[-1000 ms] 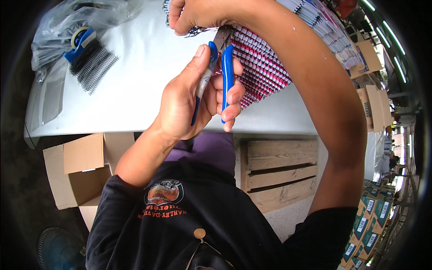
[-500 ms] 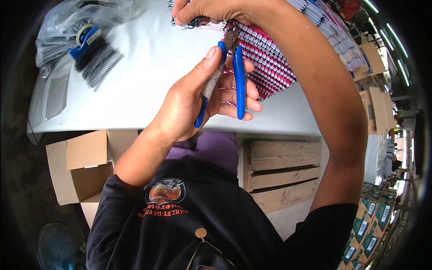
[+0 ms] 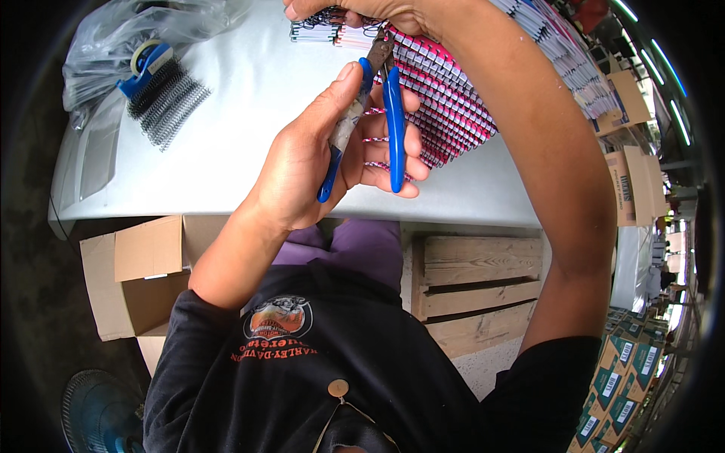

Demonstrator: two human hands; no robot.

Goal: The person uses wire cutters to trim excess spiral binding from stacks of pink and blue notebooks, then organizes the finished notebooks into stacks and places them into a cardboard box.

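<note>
Since the earlier frames the blue-handled pliers (image 3: 377, 113) have swung more upright, their nose now closer to the upper edge of the frame, where the right hand (image 3: 355, 11) waits. The grey worktop (image 3: 242, 136) fills the upper half of the picture, its near edge running across the middle. On it, right of centre, lies a fanned row of pink-and-white spiral-bound notebooks (image 3: 453, 106), slanting from top centre down to the right. The left hand (image 3: 325, 158) sits at centre, closed around the pliers with the thumb along one handle and the fingers curled over the other; the handles stand a little apart. The tool's long axis runs nearly up and down the frame, nose up, pointing at the wire end pinched by the right hand, which is cut off by the top edge, so its grip shows only in part. Open worktop lies to the left of the hands. At upper left rest loose black wire coils (image 3: 170, 102) beside a clear plastic bag (image 3: 128, 30).
</note>
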